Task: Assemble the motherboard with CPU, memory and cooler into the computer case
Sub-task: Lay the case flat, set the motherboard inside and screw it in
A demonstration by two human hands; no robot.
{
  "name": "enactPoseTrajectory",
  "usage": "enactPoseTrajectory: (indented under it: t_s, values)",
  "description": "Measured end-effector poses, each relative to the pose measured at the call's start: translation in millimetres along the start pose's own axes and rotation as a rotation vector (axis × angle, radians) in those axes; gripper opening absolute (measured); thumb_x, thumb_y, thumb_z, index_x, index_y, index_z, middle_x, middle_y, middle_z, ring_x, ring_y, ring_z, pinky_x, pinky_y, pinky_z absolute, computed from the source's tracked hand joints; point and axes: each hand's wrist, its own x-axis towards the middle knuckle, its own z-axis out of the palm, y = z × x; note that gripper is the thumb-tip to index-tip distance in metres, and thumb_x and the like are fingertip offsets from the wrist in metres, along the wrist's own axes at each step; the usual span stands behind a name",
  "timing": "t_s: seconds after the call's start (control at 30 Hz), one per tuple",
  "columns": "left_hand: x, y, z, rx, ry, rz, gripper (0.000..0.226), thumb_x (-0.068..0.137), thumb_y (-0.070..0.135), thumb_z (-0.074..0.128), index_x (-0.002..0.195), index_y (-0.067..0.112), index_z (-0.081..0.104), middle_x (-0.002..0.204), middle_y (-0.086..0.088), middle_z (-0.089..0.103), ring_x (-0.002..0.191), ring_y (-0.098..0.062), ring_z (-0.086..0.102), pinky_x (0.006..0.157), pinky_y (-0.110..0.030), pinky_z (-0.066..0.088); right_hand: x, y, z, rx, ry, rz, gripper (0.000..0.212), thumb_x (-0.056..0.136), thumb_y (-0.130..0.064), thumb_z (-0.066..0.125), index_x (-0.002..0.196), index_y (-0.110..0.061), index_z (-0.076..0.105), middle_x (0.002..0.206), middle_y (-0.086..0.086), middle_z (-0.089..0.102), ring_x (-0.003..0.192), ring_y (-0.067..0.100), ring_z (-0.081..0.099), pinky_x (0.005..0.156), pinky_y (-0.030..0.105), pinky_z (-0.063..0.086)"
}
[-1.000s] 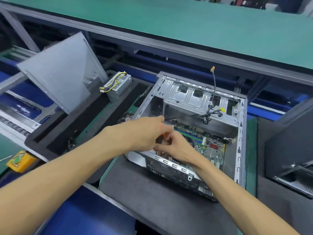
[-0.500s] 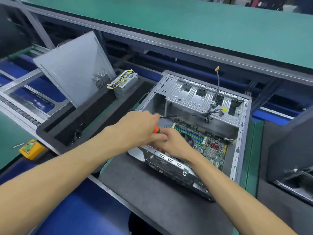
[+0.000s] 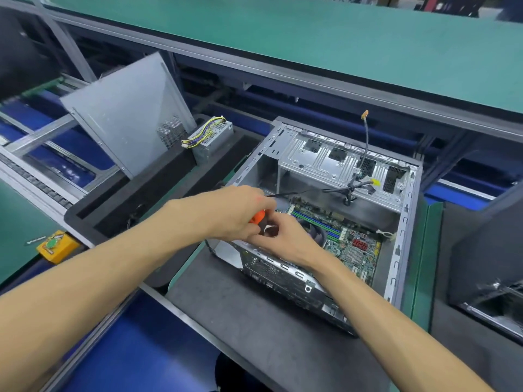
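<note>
— What stands on the dark foam tray point(image 3: 158, 190) at the left?

— A grey metal side panel point(image 3: 127, 114) leans tilted at its far left corner. Just beside it, at the tray's far edge, sits a small power supply point(image 3: 210, 141) with yellow and black wires on top.

— And nearer the left edge of the bench?

— A yellow box with a green button point(image 3: 56, 246), and a small screw point(image 3: 35, 240) on the green mat point(image 3: 17, 230) just beside it.
</note>
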Motion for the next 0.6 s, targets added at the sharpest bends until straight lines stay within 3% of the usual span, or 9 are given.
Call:
enactPoseTrajectory:
  t_s: [0.1,0.17,0.27,0.37,0.47,0.6]
  values:
    - [0,2,1,0.026,0.102,-0.056,0.030,0.084,0.049,0.065,0.101,0.025,0.057,0.084,0.002,0.060,0.078,-0.023,0.059,0.065,-0.034,0.045,0,1,-2,0.002,-0.036,-0.009,0.014,0.073,-0.048,0.071,0.070,-0.037,0.063,0.056,-0.016,0.052,0.052,0.001,0.041,0.053,0.019,0.033]
    - [2,3,4,0.083,0.181,-0.144,0.043,0.085,0.060,0.060,0.094,0.018,0.054,0.075,-0.001,0.053,0.066,-0.024,0.054,0.056,-0.034,0.039,1,3,-1,0.004,-0.042,-0.011,0.027,0.072,-0.050,0.067,0.072,-0.024,0.062,0.055,-0.011,0.048,0.052,0.005,0.038,0.052,0.025,0.031]
    - [4,1,6,0.042,0.173,-0.073,0.027,0.089,0.043,0.061,0.098,0.018,0.054,0.084,-0.003,0.056,0.081,-0.029,0.059,0.068,-0.037,0.048,2,2,1,0.002,-0.025,-0.004,0.029,0.071,-0.052,0.066,0.078,-0.024,0.063,0.059,-0.010,0.051,0.054,0.008,0.042,0.053,0.026,0.034]
    - [1,-1,2,-0.048,0.074,0.082,0.022,0.087,0.026,0.065,0.107,0.023,0.057,0.099,0.005,0.055,0.091,-0.021,0.055,0.081,-0.037,0.046,0,4,0,0.042,0.002,0.023,0.023,0.069,-0.053,0.068,0.078,-0.032,0.066,0.065,-0.011,0.060,0.058,0.007,0.050,0.056,0.026,0.040]
    - [-1,-4,-1,-0.073,0.046,0.172,0.026,0.085,0.014,0.065,0.110,0.023,0.059,0.101,0.007,0.050,0.089,-0.018,0.053,0.080,-0.039,0.045,-1,2,-2,0.024,-0.006,0.001,0.012,0.077,-0.045,0.073,0.072,-0.043,0.063,0.061,-0.021,0.060,0.053,-0.002,0.050,0.054,0.013,0.038]
    - [-2,-12,0,-0.166,0.031,0.213,0.031,0.087,0.019,0.068,0.116,0.027,0.060,0.106,0.007,0.055,0.095,-0.014,0.057,0.088,-0.040,0.048,-5,-4,-4,-0.018,-0.005,0.012,0.018,0.086,-0.035,0.078,0.081,-0.023,0.066,0.059,-0.019,0.060,0.051,0.003,0.052,0.056,0.019,0.041]
